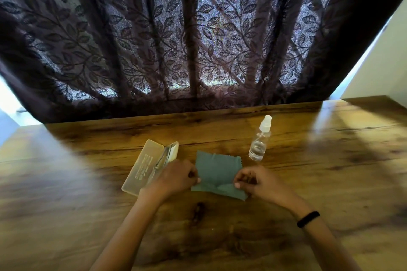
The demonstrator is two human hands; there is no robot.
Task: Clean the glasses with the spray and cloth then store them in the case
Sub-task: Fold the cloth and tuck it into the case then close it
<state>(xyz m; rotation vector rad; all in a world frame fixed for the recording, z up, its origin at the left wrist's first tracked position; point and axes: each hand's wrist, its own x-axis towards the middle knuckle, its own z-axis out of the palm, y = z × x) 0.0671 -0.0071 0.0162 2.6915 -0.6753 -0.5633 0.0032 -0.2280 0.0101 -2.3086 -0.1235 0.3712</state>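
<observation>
step: both hands (176, 175) (255, 179), fingers pinching cloth (214, 169) | glasses (161, 158) in open case (143, 168) | next: take glasses, spray (259, 141)

A home: leaf-patterned curtain (176, 39) hangs behind a wooden table (330, 160).

Cloth lying mid-table between an open case and a bottle.
The cloth (217, 174) is lying on the table (88, 215), the case (145, 167) sitting just left of it with glasses (163, 159) inside, the spray bottle (259, 141) standing behind and right, a curtain (198, 39) hanging beyond.
</observation>
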